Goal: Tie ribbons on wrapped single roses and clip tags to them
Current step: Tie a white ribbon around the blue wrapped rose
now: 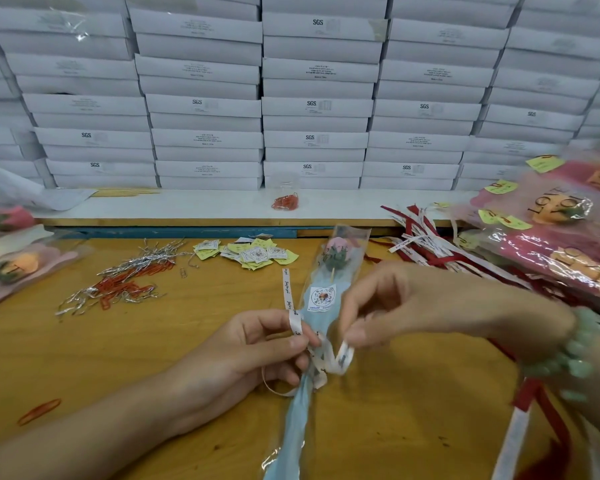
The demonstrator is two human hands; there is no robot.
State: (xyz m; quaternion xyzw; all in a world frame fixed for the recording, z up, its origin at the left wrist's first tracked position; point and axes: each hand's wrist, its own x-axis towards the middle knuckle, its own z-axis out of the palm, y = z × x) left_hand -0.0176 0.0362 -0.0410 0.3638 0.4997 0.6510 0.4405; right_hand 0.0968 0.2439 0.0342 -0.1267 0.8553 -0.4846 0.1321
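A single pink rose [338, 250] in a clear sleeve with light blue paper [297, 420] lies lengthwise on the wooden table [118, 358]. A round printed sticker [322, 296] sits on the sleeve. A white printed ribbon [340, 358] is wrapped round the stem. My left hand [257, 351] pinches one ribbon end, whose tail [287, 292] stands up. My right hand [406, 306] pinches a ribbon loop on the right of the stem.
Yellow and white tags [253, 252] lie in a heap ahead. Red paper clips and silver twist ties [125, 282] spread at left. Red and white ribbons [426, 244] and wrapped roses [551, 233] pile at right. A clip jar [286, 197] stands before stacked white boxes [312, 109].
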